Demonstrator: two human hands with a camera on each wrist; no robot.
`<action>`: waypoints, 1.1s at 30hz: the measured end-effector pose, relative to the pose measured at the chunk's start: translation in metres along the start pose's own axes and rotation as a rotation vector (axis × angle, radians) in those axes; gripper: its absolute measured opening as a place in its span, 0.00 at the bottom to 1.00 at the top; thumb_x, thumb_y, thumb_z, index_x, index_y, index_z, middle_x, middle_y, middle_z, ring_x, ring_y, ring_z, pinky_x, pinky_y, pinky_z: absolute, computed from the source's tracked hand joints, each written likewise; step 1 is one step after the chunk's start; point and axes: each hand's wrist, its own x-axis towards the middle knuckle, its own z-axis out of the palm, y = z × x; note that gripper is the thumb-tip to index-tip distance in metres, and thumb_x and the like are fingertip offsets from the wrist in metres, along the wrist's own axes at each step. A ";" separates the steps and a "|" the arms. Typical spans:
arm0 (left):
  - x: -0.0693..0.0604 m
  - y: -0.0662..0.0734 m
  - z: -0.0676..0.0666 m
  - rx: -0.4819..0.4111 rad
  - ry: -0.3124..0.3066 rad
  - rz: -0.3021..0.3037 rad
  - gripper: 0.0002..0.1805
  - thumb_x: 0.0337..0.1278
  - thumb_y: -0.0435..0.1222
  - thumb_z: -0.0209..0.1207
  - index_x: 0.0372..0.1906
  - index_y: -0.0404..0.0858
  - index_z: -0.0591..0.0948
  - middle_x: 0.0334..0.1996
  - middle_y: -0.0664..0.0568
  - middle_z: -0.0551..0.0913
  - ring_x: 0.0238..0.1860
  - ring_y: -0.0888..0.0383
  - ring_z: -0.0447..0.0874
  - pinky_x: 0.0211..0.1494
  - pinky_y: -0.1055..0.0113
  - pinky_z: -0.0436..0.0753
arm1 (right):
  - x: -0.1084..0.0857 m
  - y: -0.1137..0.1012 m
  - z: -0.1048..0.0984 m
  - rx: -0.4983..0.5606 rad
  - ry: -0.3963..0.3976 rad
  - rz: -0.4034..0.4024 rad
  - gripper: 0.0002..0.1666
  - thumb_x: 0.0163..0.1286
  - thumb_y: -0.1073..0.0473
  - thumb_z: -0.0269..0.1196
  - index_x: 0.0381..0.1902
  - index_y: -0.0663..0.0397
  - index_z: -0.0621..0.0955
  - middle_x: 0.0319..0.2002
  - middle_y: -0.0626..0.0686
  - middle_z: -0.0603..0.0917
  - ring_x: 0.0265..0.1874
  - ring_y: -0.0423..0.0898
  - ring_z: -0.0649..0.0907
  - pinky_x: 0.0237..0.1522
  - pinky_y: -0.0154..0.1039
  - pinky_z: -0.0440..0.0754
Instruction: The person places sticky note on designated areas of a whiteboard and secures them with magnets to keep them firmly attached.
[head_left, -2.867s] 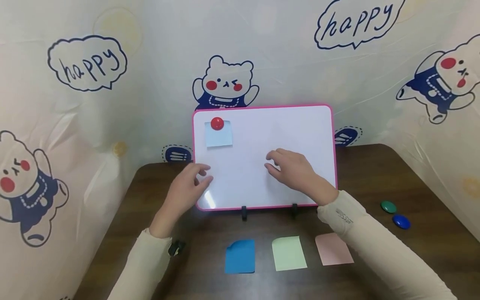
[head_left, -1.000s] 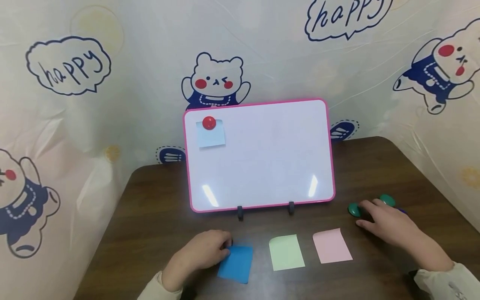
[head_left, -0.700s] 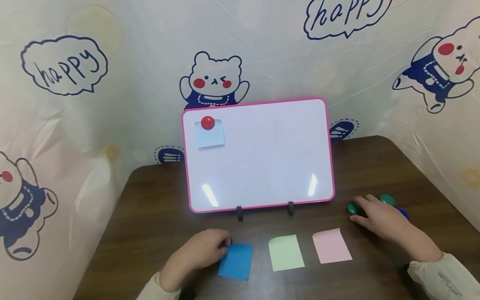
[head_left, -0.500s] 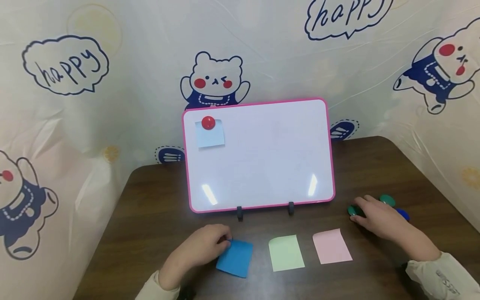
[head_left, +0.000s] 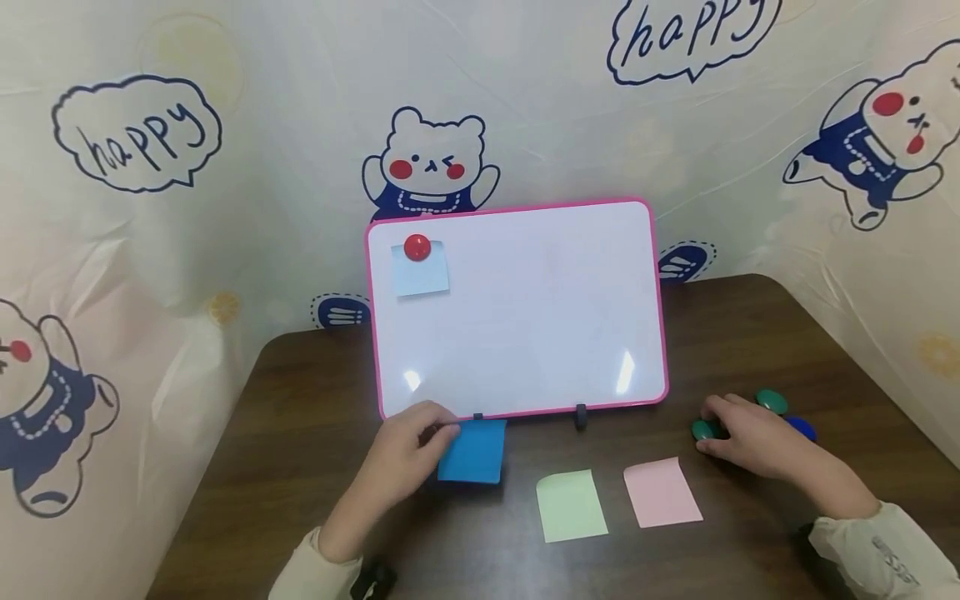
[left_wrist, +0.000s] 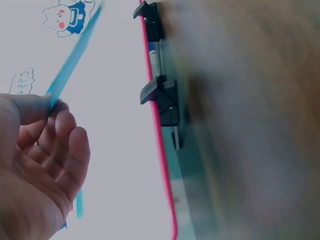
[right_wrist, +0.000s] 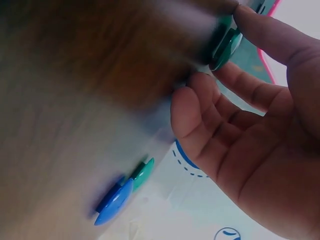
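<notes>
Left hand (head_left: 405, 454) pinches blue note (head_left: 474, 454), right hand (head_left: 761, 435) grips green magnet (head_left: 702, 430); pickup step, I'd say. Next likely needs note against whiteboard (head_left: 525, 308).

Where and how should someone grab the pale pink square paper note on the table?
Probably pinch the pink note by its far-left corner, coming from the left: that corner looks curled up, while the rest seems to lie flat.

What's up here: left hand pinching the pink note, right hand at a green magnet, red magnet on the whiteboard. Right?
Wrong note: the head view shows the left hand pinching the blue note. The right hand is at a green magnet, and the red magnet is on the whiteboard, as you said.
</notes>
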 end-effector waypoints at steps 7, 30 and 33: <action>0.010 0.000 -0.009 -0.082 0.076 0.014 0.07 0.68 0.38 0.63 0.47 0.47 0.86 0.42 0.61 0.84 0.40 0.58 0.81 0.47 0.57 0.84 | 0.000 -0.001 0.000 0.004 -0.014 0.031 0.24 0.60 0.50 0.75 0.46 0.60 0.79 0.35 0.50 0.77 0.33 0.47 0.77 0.38 0.50 0.83; 0.055 0.017 -0.034 -0.232 0.289 -0.065 0.20 0.68 0.54 0.60 0.50 0.42 0.85 0.46 0.51 0.85 0.40 0.50 0.83 0.47 0.50 0.85 | -0.009 -0.012 -0.008 0.081 -0.043 0.015 0.20 0.63 0.52 0.73 0.45 0.57 0.78 0.28 0.46 0.74 0.27 0.44 0.74 0.30 0.40 0.74; 0.060 0.019 -0.033 -0.257 0.321 -0.056 0.22 0.68 0.55 0.60 0.49 0.41 0.85 0.46 0.50 0.85 0.41 0.50 0.84 0.46 0.50 0.85 | -0.010 -0.015 -0.009 0.086 -0.035 -0.006 0.19 0.63 0.53 0.73 0.44 0.55 0.78 0.27 0.46 0.73 0.26 0.43 0.73 0.28 0.39 0.73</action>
